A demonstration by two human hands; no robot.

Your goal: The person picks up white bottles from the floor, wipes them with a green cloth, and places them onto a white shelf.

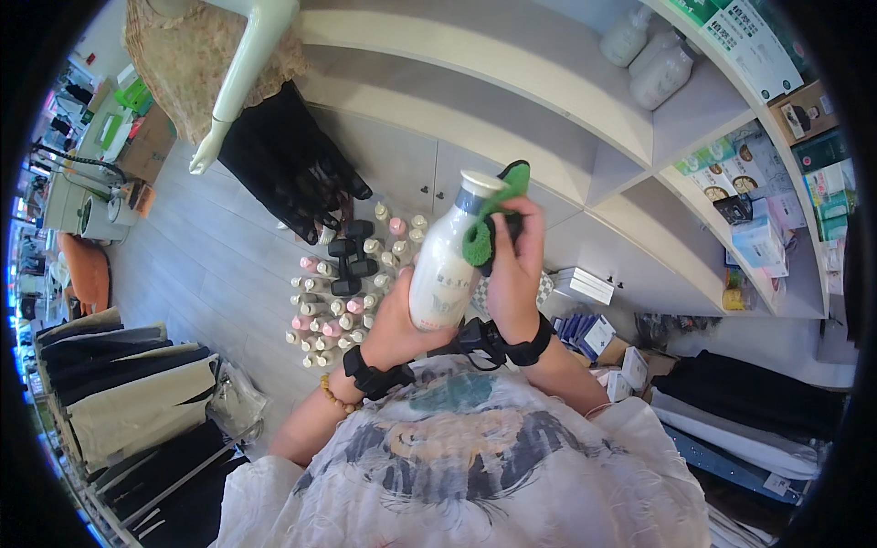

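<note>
A white bottle [444, 274] with a grey-blue band round its neck and writing on its side is held tilted before me. My left hand [404, 315] grips its lower part. In my right hand [515, 267] is a green and black cloth [479, 240], pressed against the bottle's shoulder and neck. Part of the cloth is hidden by my fingers. On the floor below stand several white and pink pump bottles [331, 329], close together, with black dumbbells [353, 257] among them.
Shelving [616, 157] runs along the top and right, holding large white bottles [661, 75] and boxes. A mannequin [240, 75] with a black skirt stands at upper left. Clothes racks [137, 404] flank me at lower left and right. Small boxes [596, 335] lie on the right.
</note>
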